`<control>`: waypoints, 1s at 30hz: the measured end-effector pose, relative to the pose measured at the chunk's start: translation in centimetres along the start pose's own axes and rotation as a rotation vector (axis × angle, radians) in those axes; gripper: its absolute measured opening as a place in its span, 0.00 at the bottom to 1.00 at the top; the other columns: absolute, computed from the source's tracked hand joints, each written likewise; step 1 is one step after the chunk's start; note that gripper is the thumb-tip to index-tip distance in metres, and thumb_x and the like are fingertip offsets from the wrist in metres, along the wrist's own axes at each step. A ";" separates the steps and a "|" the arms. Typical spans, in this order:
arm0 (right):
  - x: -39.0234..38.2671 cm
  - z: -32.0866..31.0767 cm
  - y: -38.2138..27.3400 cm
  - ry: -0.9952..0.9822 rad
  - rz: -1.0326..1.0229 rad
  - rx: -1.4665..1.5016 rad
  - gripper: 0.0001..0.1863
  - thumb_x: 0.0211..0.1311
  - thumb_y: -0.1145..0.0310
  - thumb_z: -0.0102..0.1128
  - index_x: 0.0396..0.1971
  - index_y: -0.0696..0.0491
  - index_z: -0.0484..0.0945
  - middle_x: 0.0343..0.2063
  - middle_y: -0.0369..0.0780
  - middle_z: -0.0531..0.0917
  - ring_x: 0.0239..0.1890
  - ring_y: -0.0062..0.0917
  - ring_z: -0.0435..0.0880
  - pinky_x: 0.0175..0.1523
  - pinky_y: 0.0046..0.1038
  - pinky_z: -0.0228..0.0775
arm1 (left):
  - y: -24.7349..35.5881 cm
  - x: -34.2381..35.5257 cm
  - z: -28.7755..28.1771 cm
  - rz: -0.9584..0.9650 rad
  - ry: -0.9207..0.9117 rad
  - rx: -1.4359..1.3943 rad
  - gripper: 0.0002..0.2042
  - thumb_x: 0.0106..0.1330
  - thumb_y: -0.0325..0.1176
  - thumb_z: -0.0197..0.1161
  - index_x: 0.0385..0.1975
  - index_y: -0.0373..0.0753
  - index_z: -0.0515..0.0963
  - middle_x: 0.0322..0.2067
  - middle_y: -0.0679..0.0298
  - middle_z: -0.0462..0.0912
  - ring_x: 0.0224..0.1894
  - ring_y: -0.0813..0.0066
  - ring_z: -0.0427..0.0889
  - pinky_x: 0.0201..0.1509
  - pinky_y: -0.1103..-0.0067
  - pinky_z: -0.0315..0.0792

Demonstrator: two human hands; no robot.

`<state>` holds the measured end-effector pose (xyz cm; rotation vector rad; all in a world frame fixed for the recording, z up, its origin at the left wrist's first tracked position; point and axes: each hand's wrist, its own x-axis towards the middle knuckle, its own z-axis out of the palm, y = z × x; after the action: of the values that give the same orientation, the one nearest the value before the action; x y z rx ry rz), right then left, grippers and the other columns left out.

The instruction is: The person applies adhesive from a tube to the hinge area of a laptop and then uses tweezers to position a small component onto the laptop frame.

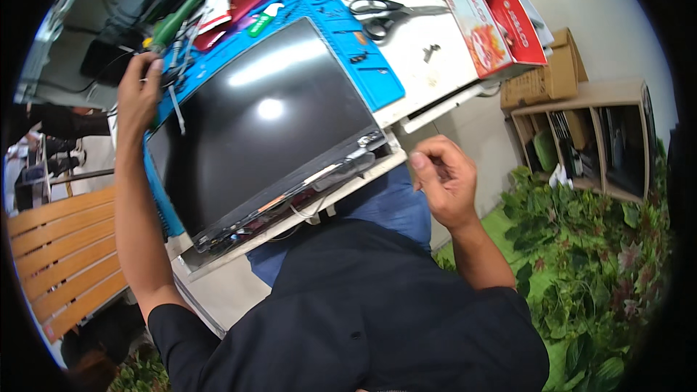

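Note:
A laptop screen panel (261, 123) with a dark, glossy face lies tilted across the blue work mat (381, 83) in front of me. Its hinge edge, with loose thin wires, faces my body. My left hand (138, 98) reaches past the panel's left corner, fingers stretched toward cables and a green-handled tool (178, 20); I see nothing held in it. A thin white stick (177, 110) lies near its wrist. Off the panel's right corner, my right hand (449, 180) hovers with fingers curled and thumb against them. Whatever it may pinch is too small to make out.
Black scissors (385, 14) and small dark parts (431, 51) rest on the white tabletop (414, 76). A red and white box (501, 22) stands at the right edge. Beyond are a wooden shelf (581, 98) and leafy plants (581, 247). A slatted wooden bench (69, 254) is at left.

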<state>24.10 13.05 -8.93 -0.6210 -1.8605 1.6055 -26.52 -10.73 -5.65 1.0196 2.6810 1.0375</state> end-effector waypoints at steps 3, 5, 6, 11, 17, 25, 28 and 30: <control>-0.2 0.5 0.0 -0.031 0.258 0.156 0.11 0.83 0.74 0.64 0.56 0.64 0.82 0.33 0.39 0.86 0.22 0.11 0.78 0.25 0.18 0.71 | -2.6 1.4 0.1 0.239 0.099 -0.182 0.12 0.89 0.37 0.61 0.59 0.34 0.80 0.49 0.62 0.89 0.53 0.77 0.85 0.64 0.78 0.75; 0.3 0.5 -0.9 -0.104 0.449 0.275 0.13 0.84 0.72 0.63 0.58 0.65 0.81 0.33 0.41 0.87 0.22 0.12 0.80 0.25 0.20 0.73 | -2.6 2.2 0.9 0.269 0.100 -0.313 0.13 0.91 0.34 0.58 0.64 0.33 0.76 0.51 0.60 0.89 0.56 0.76 0.85 0.67 0.76 0.76; 0.7 0.5 -1.2 -0.142 0.541 0.336 0.14 0.85 0.71 0.62 0.59 0.65 0.81 0.32 0.42 0.87 0.22 0.13 0.80 0.24 0.20 0.74 | -2.4 2.5 1.3 0.263 0.121 -0.314 0.13 0.91 0.34 0.57 0.65 0.33 0.76 0.51 0.60 0.89 0.56 0.76 0.85 0.67 0.76 0.77; 2.9 0.9 -0.2 -0.324 0.698 0.520 0.18 0.87 0.64 0.61 0.56 0.67 0.80 0.33 0.46 0.89 0.20 0.20 0.86 0.23 0.25 0.82 | -0.3 3.2 1.2 0.255 0.212 -0.051 0.17 0.91 0.35 0.57 0.70 0.32 0.75 0.58 0.55 0.88 0.58 0.71 0.87 0.70 0.73 0.77; 4.2 1.5 -0.1 -0.386 0.703 0.503 0.16 0.87 0.62 0.62 0.47 0.63 0.81 0.34 0.46 0.90 0.22 0.22 0.89 0.25 0.25 0.84 | 3.3 2.6 -0.2 0.135 0.088 0.255 0.19 0.91 0.43 0.57 0.70 0.38 0.79 0.59 0.55 0.90 0.58 0.69 0.89 0.67 0.71 0.78; 4.0 2.0 0.0 -0.375 0.733 0.574 0.17 0.88 0.63 0.59 0.51 0.65 0.82 0.44 0.50 0.91 0.35 0.33 0.96 0.36 0.32 0.93 | 11.8 -1.0 -1.5 0.345 -0.027 0.202 0.14 0.88 0.37 0.62 0.58 0.34 0.84 0.43 0.58 0.87 0.42 0.71 0.83 0.52 0.75 0.77; 3.5 2.0 0.3 -0.334 0.731 0.648 0.18 0.89 0.63 0.57 0.55 0.67 0.81 0.47 0.52 0.90 0.41 0.37 0.97 0.42 0.35 0.96 | 17.9 -4.7 2.1 0.622 -0.206 0.126 0.09 0.79 0.27 0.69 0.54 0.33 0.87 0.39 0.58 0.85 0.39 0.70 0.84 0.48 0.76 0.77; 3.4 2.3 0.5 -0.332 0.723 0.709 0.19 0.90 0.63 0.56 0.57 0.67 0.81 0.49 0.52 0.90 0.44 0.38 0.97 0.46 0.37 0.96 | 21.3 -8.6 4.6 0.516 -0.330 -0.037 0.10 0.74 0.24 0.74 0.52 0.35 0.90 0.38 0.57 0.85 0.38 0.67 0.86 0.45 0.74 0.79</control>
<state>20.05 13.84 -9.15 -0.7650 -1.1369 2.7889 -6.57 -1.79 2.91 1.7543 2.1756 0.8762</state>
